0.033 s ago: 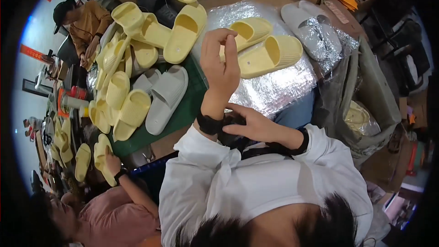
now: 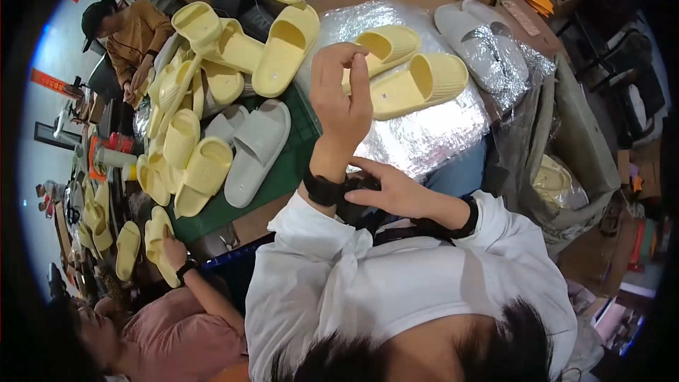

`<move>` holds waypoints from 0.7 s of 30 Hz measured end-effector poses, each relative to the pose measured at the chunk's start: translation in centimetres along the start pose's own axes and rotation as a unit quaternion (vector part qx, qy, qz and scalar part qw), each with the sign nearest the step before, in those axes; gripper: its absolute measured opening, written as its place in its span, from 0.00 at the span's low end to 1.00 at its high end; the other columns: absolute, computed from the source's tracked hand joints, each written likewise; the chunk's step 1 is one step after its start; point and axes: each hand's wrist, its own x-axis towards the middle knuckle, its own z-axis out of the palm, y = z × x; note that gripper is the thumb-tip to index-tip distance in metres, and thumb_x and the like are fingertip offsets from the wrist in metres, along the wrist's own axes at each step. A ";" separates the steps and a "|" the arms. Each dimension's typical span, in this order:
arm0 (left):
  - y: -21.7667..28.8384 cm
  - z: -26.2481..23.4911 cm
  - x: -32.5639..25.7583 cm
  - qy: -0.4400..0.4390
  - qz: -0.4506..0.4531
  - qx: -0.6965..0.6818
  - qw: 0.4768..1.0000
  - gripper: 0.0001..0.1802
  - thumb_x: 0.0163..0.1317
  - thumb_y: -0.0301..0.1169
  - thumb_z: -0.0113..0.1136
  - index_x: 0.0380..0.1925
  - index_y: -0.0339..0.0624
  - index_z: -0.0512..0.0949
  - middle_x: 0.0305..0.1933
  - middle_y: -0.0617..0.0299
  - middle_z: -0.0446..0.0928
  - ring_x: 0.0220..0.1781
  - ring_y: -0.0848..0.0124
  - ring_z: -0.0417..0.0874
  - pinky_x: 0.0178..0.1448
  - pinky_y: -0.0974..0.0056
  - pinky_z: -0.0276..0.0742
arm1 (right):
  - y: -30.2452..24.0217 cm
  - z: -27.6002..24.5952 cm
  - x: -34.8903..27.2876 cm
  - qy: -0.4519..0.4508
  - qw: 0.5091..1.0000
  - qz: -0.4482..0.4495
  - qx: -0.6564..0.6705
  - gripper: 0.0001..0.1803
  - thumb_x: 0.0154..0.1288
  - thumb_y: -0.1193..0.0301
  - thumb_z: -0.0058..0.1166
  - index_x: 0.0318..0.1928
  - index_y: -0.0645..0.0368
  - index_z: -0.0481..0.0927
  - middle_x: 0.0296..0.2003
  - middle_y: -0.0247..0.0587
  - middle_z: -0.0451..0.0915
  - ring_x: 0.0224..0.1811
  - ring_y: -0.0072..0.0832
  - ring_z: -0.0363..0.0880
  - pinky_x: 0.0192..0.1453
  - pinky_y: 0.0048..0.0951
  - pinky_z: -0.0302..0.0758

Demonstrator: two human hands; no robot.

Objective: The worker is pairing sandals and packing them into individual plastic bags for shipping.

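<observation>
My left hand (image 2: pixel 341 95) is raised over the table with fingers curled and thumb tip close to the index fingertip. Nothing shows between them. A black wristband (image 2: pixel 324 189) circles my left wrist. My right hand (image 2: pixel 396 189) reaches across to that wristband, its thumb and fingers on either side of a dark part of it. Just beyond my left hand, two yellow slippers lie side by side: the nearer slipper (image 2: pixel 403 101) is in plain view, while my hand partly hides the farther slipper (image 2: pixel 389 42). Both rest on a sheet of shiny silver film (image 2: pixel 424 138).
Grey slippers (image 2: pixel 488 46) partly under clear wrap lie at the right. Several yellow slippers (image 2: pixel 205 170) pile up at the left, near a grey slipper (image 2: pixel 258 152) on a green mat (image 2: pixel 297 170). A fabric bin (image 2: pixel 583 145) stands right. A co-worker's hand (image 2: pixel 173 249) touches a yellow slipper.
</observation>
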 end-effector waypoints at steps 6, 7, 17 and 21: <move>1.3 -0.8 -0.8 -0.014 0.060 0.071 0.996 0.07 0.57 0.20 0.55 0.36 0.34 0.76 0.37 0.52 0.77 0.39 0.56 0.77 0.44 0.60 0.72 | -1.0 -3.1 0.3 0.045 0.992 -0.027 0.113 0.28 0.68 0.63 0.50 0.63 0.66 0.63 0.53 0.44 0.74 0.56 0.23 0.70 0.59 0.26 0.67; 0.9 -1.4 -1.4 -0.004 0.010 0.063 0.998 0.06 0.59 0.19 0.53 0.36 0.33 0.76 0.37 0.52 0.77 0.37 0.59 0.77 0.44 0.63 0.72 | -1.7 -4.6 0.5 0.104 0.982 -0.090 0.132 0.24 0.70 0.63 0.46 0.59 0.67 0.66 0.51 0.45 0.75 0.53 0.25 0.73 0.57 0.27 0.70; 4.3 2.3 -8.1 -0.469 -0.402 -0.248 0.747 0.29 0.60 0.36 0.60 0.58 0.34 0.67 0.50 0.53 0.76 0.52 0.69 0.75 0.55 0.66 0.70 | -5.3 -9.3 1.7 0.103 0.845 -0.205 0.483 0.20 0.70 0.61 0.41 0.50 0.66 0.70 0.41 0.52 0.77 0.38 0.35 0.75 0.48 0.34 0.72; 5.4 2.1 -9.8 -0.626 -0.304 -0.196 0.691 0.39 0.57 0.48 0.61 0.61 0.33 0.62 0.58 0.42 0.71 0.60 0.52 0.72 0.63 0.59 0.65 | -2.7 -7.6 2.8 0.276 0.927 -0.254 0.015 0.16 0.67 0.66 0.48 0.49 0.64 0.71 0.36 0.46 0.79 0.36 0.29 0.78 0.42 0.27 0.73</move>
